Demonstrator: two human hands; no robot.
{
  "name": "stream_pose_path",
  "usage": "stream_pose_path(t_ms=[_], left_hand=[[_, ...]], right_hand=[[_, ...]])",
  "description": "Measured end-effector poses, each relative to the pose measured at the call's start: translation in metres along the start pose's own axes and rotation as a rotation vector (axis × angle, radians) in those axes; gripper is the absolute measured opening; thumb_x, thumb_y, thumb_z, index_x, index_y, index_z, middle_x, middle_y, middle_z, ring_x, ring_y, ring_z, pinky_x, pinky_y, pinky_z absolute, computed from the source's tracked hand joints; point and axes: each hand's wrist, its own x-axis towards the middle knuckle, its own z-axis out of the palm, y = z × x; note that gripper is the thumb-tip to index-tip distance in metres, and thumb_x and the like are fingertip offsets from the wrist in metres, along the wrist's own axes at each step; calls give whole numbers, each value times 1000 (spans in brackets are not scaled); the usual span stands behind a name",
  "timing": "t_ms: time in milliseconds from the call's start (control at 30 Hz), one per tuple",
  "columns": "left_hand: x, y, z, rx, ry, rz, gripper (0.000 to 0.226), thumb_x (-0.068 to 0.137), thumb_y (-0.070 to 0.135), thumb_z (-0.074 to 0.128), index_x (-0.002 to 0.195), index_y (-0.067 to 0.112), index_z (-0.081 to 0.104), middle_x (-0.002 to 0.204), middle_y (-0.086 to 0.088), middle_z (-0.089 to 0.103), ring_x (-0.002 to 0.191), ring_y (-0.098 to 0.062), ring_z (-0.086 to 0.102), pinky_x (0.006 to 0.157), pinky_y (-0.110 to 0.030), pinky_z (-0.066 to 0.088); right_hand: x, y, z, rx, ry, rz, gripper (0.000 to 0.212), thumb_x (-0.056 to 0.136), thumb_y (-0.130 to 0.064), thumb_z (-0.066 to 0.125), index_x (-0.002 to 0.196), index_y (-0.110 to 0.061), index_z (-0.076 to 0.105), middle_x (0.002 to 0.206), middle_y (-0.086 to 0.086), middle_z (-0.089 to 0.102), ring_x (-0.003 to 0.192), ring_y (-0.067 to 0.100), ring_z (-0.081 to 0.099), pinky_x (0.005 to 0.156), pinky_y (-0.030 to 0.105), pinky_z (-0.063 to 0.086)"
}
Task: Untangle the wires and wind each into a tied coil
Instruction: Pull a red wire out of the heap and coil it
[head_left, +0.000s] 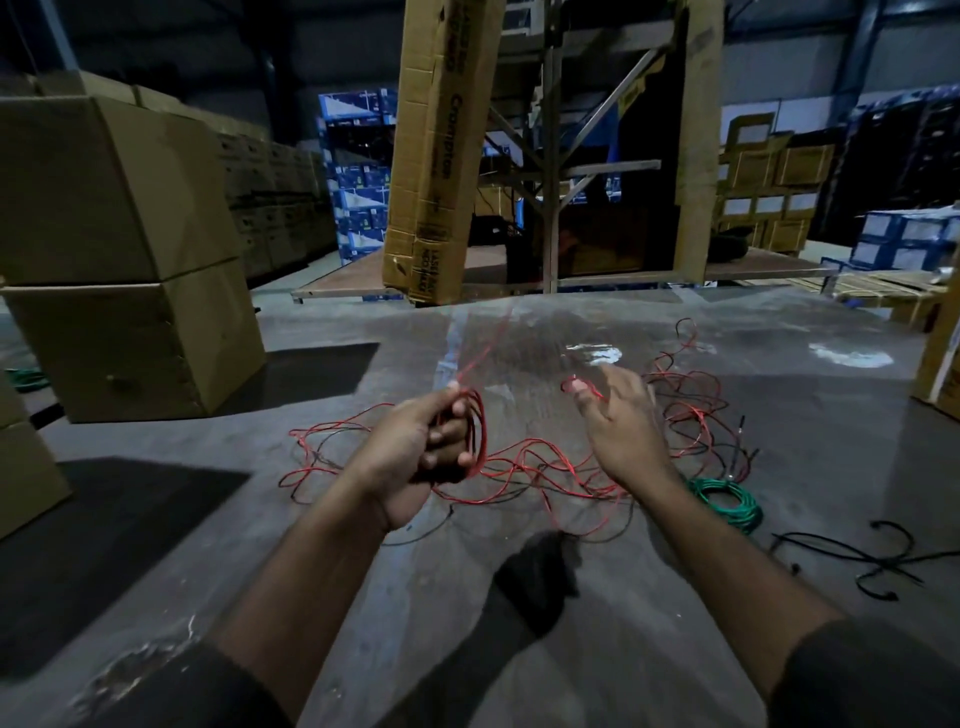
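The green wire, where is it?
In the head view, the green wire lies coiled on the floor at the right, just beyond the right forearm, beside the red and black tangle.

My two bare forearms, my left hand (415, 457) and right hand (623, 421) without gloves, rings or a watch, dark long sleeves (862, 675) pushed up near my elbows, plain unmarked fabric

Floor (467, 649) near arms open; loose wires (545, 467) & green coil (727, 501) block ahead/right.
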Motion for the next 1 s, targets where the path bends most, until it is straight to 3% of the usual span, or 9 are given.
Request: stream_pose_path(t_ms=[100, 200, 300, 367, 500, 600, 800, 1000], left_hand=[[2, -13, -4, 17, 7, -84, 33, 104, 29, 41, 76, 14, 47, 47, 7, 26, 30, -3, 21, 45, -20, 39], [1, -19, -6, 12, 18, -82, 33, 104, 29, 42, 76, 14, 48, 47, 7, 26, 30, -3, 22, 44, -20, 40], [1, -19, -13, -21, 54, -64, 33, 104, 29, 43, 75, 14, 47, 47, 8, 26, 30, -4, 21, 45, -20, 38], [2, -17, -18, -38, 75, -45, 33, 104, 29, 42, 74, 15, 46, 45, 9, 26, 30, -3, 20, 45, -20, 36], [1, -11, -23, -32, 92, -22, 34, 104, 29, 41, 73, 17, 45, 44, 10, 26, 31, -4, 19, 47, -21, 33], [0, -9, -25, -9, 92, -13, 34, 104, 29, 42, 73, 17, 46, 45, 9, 26, 31, -4, 19, 48, -22, 32], [-4, -17, -16, 132, 29, -42, 33, 105, 28, 40, 75, 15, 47, 49, 6, 25, 32, -5, 21, 46, -22, 39], [-9, -25, -5, 194, -18, -114, 33, 104, 28, 43, 75, 14, 48, 49, 6, 26, 32, -5, 20, 49, -23, 43]], right_hand=[[4, -14, -5, -308, 25, -102, 75, 97, -63, 34, 153, -15, 24, 157, 5, 28, 144, 25, 22, 115, 51, 22], [4, -17, -8, -616, 25, -157, 69, 99, -58, 25, 150, -12, 29, 146, 9, 38, 132, 27, 32, 105, 51, 33], [2, -14, -6, -611, -189, -192, 61, 97, -26, 46, 152, -8, 25, 138, 15, 38, 127, 32, 33, 101, 44, 39], [-3, -16, -8, -510, -321, -227, 70, 88, -1, 46, 153, -8, 23, 138, 16, 38, 128, 32, 34, 106, 40, 37], [-10, -19, -24, -594, -171, -439, 63, 84, 8, 44, 144, -11, 42, 131, 10, 54, 119, 28, 50, 99, 41, 45], [-13, -18, -42, -714, -134, -401, 44, 90, -1, 47, 127, -22, 59, 112, 5, 68, 106, 25, 61, 82, 41, 54], [-24, -25, -62, -548, -136, -409, 25, 97, -23, 54, 118, -26, 66, 109, -4, 69, 106, 18, 57, 77, 37, 52], [-51, -49, -65, -182, 50, -704, 24, 88, -10, 61, 111, -14, 68, 105, 1, 61, 101, 16, 52, 77, 31, 49]])
